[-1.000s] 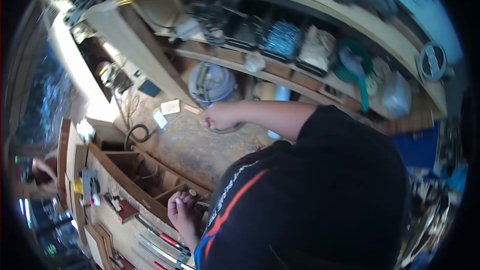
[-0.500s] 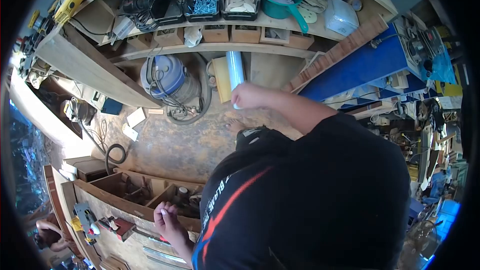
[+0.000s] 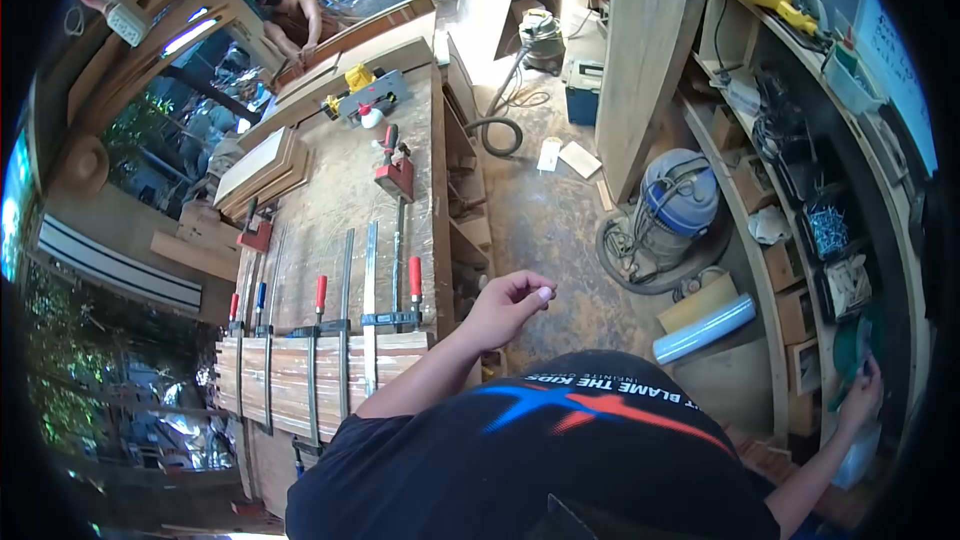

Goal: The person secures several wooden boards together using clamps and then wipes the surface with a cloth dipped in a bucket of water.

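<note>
My left hand (image 3: 513,312) is in mid-air over the floor, beside the workbench edge. Its fingers curl in toward the thumb, and nothing shows between them. At the far right, my right hand (image 3: 860,400) reaches to the shelf, by a green dipper (image 3: 852,345). Its fingers are at the dipper's near side; they are small and partly blurred, so I cannot see whether they grip it. Just beyond the dipper stand a black bin of pale wooden pieces (image 3: 848,285) and a bin of blue screws (image 3: 828,230).
Several bar clamps (image 3: 318,360) hold a stack of boards at the end of the workbench (image 3: 340,185). A blue vacuum (image 3: 682,190), its hose and a light-blue plastic roll (image 3: 705,328) are on the floor. Another person (image 3: 298,25) works beyond the bench.
My view has swung left toward the workbench. My right hand, earlier in front of the plastic roll, is now by the green dipper. The left hand remains curled.
</note>
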